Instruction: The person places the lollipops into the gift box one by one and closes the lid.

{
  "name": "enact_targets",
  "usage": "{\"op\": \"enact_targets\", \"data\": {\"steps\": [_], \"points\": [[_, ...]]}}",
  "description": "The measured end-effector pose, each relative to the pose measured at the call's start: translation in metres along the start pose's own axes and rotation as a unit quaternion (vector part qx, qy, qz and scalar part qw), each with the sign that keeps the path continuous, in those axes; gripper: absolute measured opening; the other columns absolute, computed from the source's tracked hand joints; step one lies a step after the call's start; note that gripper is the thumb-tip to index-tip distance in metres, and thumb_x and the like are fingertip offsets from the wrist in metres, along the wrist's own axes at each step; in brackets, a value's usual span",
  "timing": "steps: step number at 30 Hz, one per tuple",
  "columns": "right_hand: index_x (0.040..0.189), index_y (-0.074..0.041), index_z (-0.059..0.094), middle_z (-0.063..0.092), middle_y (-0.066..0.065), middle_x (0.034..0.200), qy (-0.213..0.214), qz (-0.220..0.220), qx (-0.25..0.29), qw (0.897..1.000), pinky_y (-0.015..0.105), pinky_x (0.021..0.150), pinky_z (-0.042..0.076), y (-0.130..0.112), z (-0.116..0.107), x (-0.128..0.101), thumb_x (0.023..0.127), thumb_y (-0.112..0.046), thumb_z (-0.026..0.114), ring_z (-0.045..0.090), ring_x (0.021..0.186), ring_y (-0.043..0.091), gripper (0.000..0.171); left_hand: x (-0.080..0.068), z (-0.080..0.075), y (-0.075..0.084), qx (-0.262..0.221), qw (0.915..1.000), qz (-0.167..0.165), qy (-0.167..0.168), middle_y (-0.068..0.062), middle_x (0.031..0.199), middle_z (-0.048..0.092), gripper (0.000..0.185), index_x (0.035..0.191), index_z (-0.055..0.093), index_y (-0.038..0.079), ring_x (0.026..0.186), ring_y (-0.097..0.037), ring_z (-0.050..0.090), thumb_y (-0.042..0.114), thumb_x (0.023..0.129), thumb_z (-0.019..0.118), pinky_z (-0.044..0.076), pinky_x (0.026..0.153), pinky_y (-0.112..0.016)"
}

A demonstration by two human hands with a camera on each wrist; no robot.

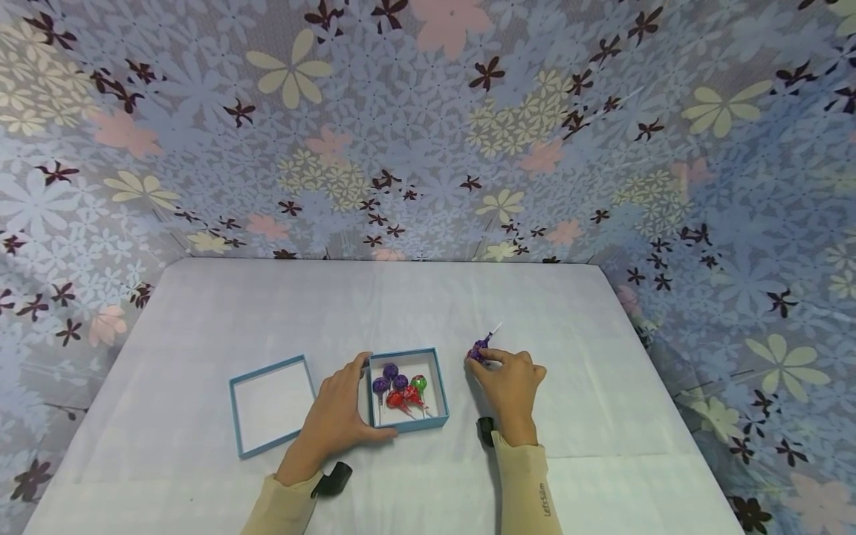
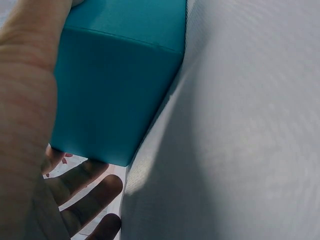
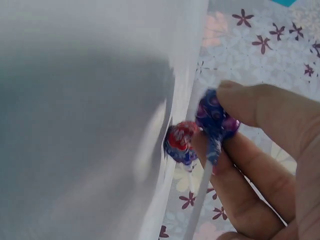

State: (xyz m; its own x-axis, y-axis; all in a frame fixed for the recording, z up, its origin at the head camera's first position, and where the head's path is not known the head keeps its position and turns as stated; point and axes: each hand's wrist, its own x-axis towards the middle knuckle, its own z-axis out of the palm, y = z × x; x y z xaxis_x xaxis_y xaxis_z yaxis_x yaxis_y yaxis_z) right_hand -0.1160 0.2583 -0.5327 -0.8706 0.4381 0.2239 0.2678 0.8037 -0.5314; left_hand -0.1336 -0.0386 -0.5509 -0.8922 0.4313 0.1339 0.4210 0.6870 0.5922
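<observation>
My right hand (image 1: pixel 511 386) pinches a purple-wrapped lollipop (image 3: pixel 212 117) between thumb and fingers, its white stick pointing away from the hand. Right beside it, a red and blue lollipop (image 3: pixel 181 142) sits against the white cloth, partly behind my fingertips. To the left stands a blue box (image 1: pixel 414 426) with a white inside. In it lie several purple lollipops (image 1: pixel 391 371), two red ones (image 1: pixel 398 400) and a green one (image 1: pixel 419 383). My left hand (image 1: pixel 341 405) holds the box at its left side, thumb along the front wall and fingers at the back corner.
A shallow blue-rimmed lid (image 1: pixel 239 420) lies with its white inside up, left of the box and partly behind my left hand. White cloth (image 1: pixel 401 305) covers the table. Flowered fabric (image 1: pixel 428 148) hangs behind and at both sides.
</observation>
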Motion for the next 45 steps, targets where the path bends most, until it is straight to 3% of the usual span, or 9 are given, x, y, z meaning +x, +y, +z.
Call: {"op": "enact_targets", "data": {"steps": [18,35,42,45], "points": [[0.098,-0.013,0.083,0.071,0.007,0.071,0.056,0.026,0.035,0.997,0.052,0.083,0.025,-0.014,0.004,-0.011,0.075,-0.038,0.089,0.054,0.084,0.028,0.035,-0.002,-0.002,0.001,-0.001,0.9999,0.012,0.002,-0.013,0.143,0.055,0.135,0.157,0.026,0.012,0.129,-0.034,0.053,0.071,0.052,0.087,0.041,0.108,-0.055],[0.091,-0.017,0.084,0.070,0.006,0.065,0.102,-0.013,0.062,0.993,0.052,0.079,0.023,-0.045,0.002,-0.028,0.076,-0.041,0.088,0.052,0.078,0.026,0.029,-0.004,-0.001,0.001,0.001,1.0000,0.007,-0.001,-0.014,0.145,0.053,0.138,0.158,0.026,0.009,0.131,-0.035,0.052,0.074,0.052,0.086,0.041,0.109,-0.055],[0.088,-0.017,0.084,0.076,0.008,0.078,0.128,-0.027,0.078,0.988,0.052,0.079,0.023,-0.053,-0.002,-0.030,0.076,-0.042,0.088,0.054,0.079,0.024,0.028,-0.002,0.000,0.002,0.002,0.9999,0.011,0.008,-0.015,0.144,0.054,0.138,0.157,0.027,0.009,0.129,-0.036,0.053,0.073,0.052,0.087,0.041,0.108,-0.055],[0.087,-0.017,0.084,0.075,0.007,0.076,0.146,-0.041,0.087,0.985,0.052,0.078,0.022,-0.057,-0.004,-0.032,0.075,-0.041,0.089,0.054,0.078,0.025,0.028,-0.001,0.000,0.002,0.000,0.9999,0.009,0.009,-0.015,0.145,0.054,0.137,0.157,0.027,0.010,0.129,-0.035,0.053,0.074,0.051,0.087,0.041,0.108,-0.055]]}}
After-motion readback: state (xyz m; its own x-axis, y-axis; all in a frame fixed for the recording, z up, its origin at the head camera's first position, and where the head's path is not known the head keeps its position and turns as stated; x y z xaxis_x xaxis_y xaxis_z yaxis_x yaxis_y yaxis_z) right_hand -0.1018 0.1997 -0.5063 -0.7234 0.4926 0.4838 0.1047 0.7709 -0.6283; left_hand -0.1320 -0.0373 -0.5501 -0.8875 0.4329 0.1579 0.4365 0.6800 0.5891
